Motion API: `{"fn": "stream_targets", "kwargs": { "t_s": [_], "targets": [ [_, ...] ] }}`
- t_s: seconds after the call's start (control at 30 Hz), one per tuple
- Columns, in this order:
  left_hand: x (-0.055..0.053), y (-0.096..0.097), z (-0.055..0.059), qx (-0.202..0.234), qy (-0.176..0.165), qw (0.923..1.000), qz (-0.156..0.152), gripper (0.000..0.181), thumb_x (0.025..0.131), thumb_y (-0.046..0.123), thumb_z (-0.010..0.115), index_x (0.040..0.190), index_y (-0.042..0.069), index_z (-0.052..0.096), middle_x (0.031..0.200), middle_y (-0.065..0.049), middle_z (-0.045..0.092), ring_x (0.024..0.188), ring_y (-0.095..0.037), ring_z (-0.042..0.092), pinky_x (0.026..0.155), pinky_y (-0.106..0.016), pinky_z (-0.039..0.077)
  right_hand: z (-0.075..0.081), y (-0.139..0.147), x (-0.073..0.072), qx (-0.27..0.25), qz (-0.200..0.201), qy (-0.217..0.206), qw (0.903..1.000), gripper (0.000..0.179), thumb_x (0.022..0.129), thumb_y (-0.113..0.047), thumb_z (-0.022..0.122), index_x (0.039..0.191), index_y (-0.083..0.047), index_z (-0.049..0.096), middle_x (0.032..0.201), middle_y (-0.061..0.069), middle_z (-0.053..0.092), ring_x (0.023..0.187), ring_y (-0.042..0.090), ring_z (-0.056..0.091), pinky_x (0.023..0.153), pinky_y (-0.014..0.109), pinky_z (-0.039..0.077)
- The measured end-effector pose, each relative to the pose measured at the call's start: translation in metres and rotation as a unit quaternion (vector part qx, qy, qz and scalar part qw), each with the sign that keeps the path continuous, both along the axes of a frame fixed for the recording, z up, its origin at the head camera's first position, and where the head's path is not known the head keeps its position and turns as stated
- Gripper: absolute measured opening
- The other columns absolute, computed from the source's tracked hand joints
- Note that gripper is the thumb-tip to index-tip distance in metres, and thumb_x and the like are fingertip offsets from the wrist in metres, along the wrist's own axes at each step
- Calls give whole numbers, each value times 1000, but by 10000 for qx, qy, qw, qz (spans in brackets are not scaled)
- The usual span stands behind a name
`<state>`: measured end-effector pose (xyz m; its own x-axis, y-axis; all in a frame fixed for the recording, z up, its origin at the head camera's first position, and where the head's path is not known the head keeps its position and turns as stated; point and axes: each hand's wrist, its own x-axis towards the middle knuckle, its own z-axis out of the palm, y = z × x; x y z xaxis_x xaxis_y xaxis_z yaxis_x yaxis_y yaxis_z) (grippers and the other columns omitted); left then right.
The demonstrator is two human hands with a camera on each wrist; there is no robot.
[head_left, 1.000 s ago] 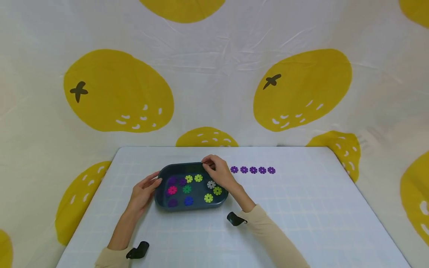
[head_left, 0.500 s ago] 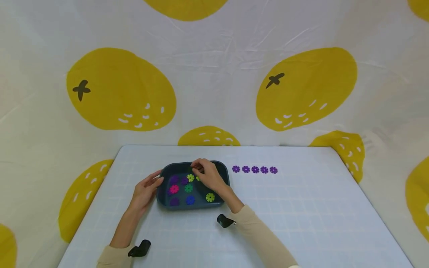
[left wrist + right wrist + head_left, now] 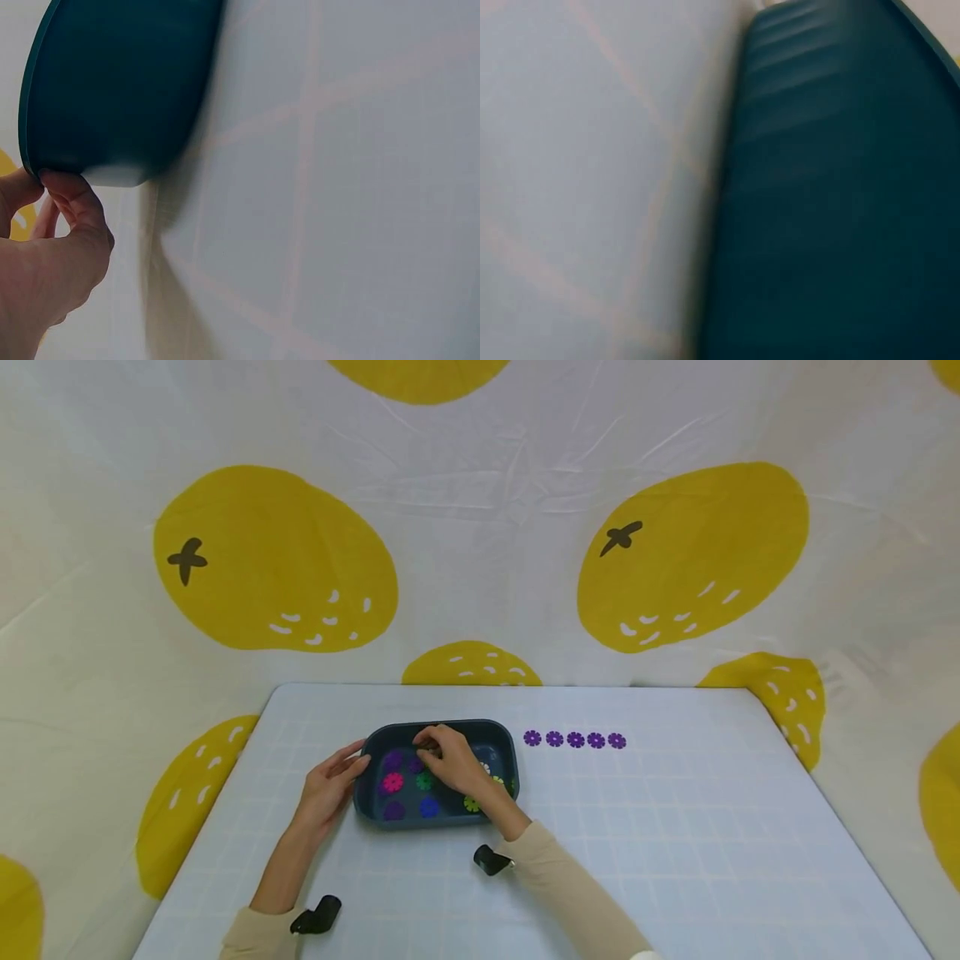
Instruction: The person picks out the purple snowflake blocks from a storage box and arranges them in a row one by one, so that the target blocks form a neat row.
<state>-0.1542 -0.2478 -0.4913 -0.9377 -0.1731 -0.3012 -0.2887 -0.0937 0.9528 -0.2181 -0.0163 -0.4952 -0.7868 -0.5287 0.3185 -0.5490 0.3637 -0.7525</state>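
In the head view a dark teal tray (image 3: 450, 818) stands on the table, holding several small notched plastic discs. My left hand (image 3: 322, 789) pinches the tray's left rim between thumb and fingers; the left wrist view shows the same grip. Inside the tray my right hand (image 3: 452, 762) hovers, bent fingers pointing left, thumb and forefinger apart, with nothing visible between them. Just below those fingertips lies a purple disc (image 3: 415, 765). A pink disc (image 3: 392, 782), a green disc (image 3: 423, 781) and a blue disc (image 3: 428, 807) lie nearby. The right hand covers some yellow discs.
Several purple discs (image 3: 575, 740) form a straight row on the white table (image 3: 675, 843), right of the tray. A fabric backdrop (image 3: 487, 568) with yellow fruit prints rises behind the table. The right wrist view shows mostly the tray's outer wall (image 3: 817, 225).
My right hand has left the tray's far right rim and moved left, over the discs inside. My left hand keeps its grip on the rim. The whole head view has shifted slightly.
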Motion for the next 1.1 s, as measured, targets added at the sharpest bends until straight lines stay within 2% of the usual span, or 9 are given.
{"fn": "stream_targets", "kwargs": {
  "t_s": [0.13, 0.33, 0.57, 0.9, 1.1],
  "targets": [
    [1, 1, 1, 33, -18, 10000, -54, 60, 96, 28, 76, 149, 9, 55, 101, 13, 67, 93, -2, 60, 78, -17, 50, -6, 0, 3, 487, 38, 249, 9985, 20, 98, -1, 68, 117, 3, 68, 113, 17, 61, 101, 27, 62, 88, 36, 53],
    [1, 1, 1, -85, -83, 9999, 16, 58, 96, 29, 76, 148, 11, 57, 102, 13, 67, 92, -3, 60, 75, -17, 49, -10, -1, 6, 1292, 122, 764, 9886, 25, 97, -6, 71, 121, 1, 69, 120, 14, 61, 108, 28, 59, 93, 35, 51],
    [0, 0, -1, -142, -149, 9998, -9, 59, 96, 32, 76, 148, 12, 56, 104, 13, 66, 96, -4, 59, 79, -18, 49, -9, -1, 3, 1643, 235, 950, 9815, 23, 97, -6, 72, 119, 0, 71, 114, 13, 64, 105, 27, 58, 93, 34, 50],
    [0, 0, -1, 73, -117, 9999, 78, 60, 96, 29, 77, 148, 11, 56, 101, 14, 68, 96, -3, 60, 79, -18, 50, -10, 0, 3, 1550, 255, 676, 9853, 27, 98, -5, 71, 124, 0, 68, 113, 14, 60, 102, 26, 55, 89, 36, 49],
    [1, 0, 0, 82, -88, 9999, 89, 60, 96, 30, 77, 148, 11, 56, 100, 15, 68, 96, -3, 59, 78, -17, 50, -11, -2, 3, 922, 382, 624, 9930, 17, 96, -1, 72, 113, -1, 69, 102, 11, 58, 95, 22, 63, 84, 26, 52]
  ]
}}
